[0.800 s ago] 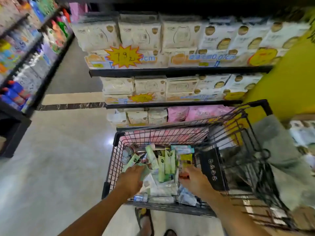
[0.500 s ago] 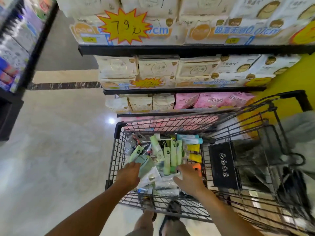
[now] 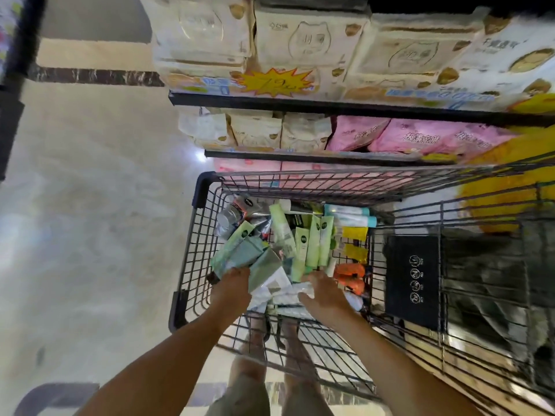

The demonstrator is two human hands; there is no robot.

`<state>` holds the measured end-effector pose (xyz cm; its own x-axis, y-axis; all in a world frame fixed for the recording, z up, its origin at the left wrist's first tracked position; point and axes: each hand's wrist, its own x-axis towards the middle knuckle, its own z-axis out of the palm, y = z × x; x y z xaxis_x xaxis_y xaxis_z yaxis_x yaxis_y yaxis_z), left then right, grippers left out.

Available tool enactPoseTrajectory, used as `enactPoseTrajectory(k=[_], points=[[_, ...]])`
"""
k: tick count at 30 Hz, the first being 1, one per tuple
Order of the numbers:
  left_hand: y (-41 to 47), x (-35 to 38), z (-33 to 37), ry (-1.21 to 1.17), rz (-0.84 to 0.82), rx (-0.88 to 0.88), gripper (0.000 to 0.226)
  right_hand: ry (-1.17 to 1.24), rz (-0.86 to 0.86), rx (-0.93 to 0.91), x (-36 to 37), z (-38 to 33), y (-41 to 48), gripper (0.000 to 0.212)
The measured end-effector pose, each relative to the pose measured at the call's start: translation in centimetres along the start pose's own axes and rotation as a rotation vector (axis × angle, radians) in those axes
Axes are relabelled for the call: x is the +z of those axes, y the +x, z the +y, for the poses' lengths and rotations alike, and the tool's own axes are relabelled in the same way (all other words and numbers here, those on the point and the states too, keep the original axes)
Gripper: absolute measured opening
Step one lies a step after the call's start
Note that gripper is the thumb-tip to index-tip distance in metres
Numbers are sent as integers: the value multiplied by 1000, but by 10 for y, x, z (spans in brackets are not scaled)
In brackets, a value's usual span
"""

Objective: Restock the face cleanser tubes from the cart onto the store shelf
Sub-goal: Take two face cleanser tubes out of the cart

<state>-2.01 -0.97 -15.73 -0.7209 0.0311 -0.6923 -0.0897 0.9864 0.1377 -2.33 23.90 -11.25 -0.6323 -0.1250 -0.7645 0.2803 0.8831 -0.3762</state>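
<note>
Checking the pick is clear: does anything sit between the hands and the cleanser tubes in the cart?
Nothing visible does. The left hand and right hand are both inside the cart, resting directly on the pile of tubes.

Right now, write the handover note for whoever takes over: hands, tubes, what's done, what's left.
Left hand: inside the cart, on the pale green tubes at the pile's left side; whether it grips them cannot be told.
Right hand: on the white tubes at the pile's near edge; grip also unclear.
Tubes: all heaped in the cart basket.
Shelf ahead: holds cream packs and pink packs; no tubes on it in view.
Done: nothing visibly shelved.
Left: lift tubes out, find their shelf, place them.
</note>
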Motion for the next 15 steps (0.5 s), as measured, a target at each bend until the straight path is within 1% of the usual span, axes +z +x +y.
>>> enactPoseTrajectory(k=[3,6,7,9,11,13,15], points=[[11,10,10,-32,-21,-29,48,28,-12,-1,5,2,5,51],[20,15,23,-15,7,-78,61,50,-25,-3,11,7,9,52],[21,15,27,36,32,-78,60,55,-22,-1,13,8,10,52],[22,13,31,136,63,-62,50,61,-7,-8,14,8,11,46],[23,10,29,161,42,-30,46,63,-5,-16,13,7,10,42],[20,7,24,132,18,-10,41,55,-11,-32,10,4,10,41],[12,-1,19,12,20,-16,36,55,-20,-46,4,-2,9,39]])
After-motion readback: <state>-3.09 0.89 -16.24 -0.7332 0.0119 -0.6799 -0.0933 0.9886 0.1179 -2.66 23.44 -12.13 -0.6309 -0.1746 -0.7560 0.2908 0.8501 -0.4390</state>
